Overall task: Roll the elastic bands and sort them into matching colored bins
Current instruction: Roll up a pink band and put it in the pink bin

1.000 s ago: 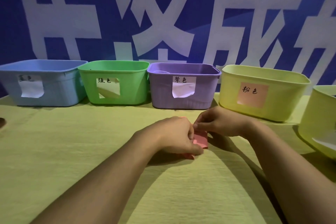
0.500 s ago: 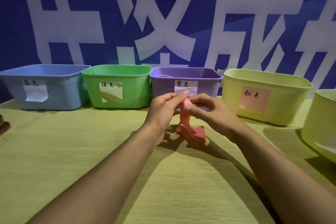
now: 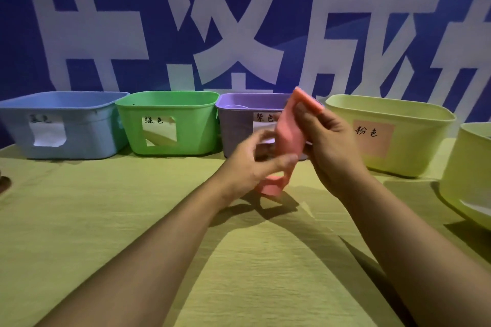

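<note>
A pink elastic band [image 3: 289,133] hangs stretched upright in the air above the table, in front of the purple bin [image 3: 239,130]. My right hand [image 3: 329,146] pinches its upper end, which sticks up past my fingers. My left hand [image 3: 255,167] grips its lower part, and the band's bottom end curls out below my palm. To the right stands the yellow bin with a pink label [image 3: 414,146]. A blue bin [image 3: 79,135] and a green bin [image 3: 191,119] stand to the left.
The bins stand in a row along the back of the yellow-green tablecloth [image 3: 132,220], against a blue wall with large white characters. Another yellow bin [image 3: 467,175] sits at the right edge. A dark object [image 3: 4,183] peeks in at the left edge.
Both hands lifted the pink band off the table. My right hand rose with the upper end while my left slid down, drawing the band out lengthwise.
</note>
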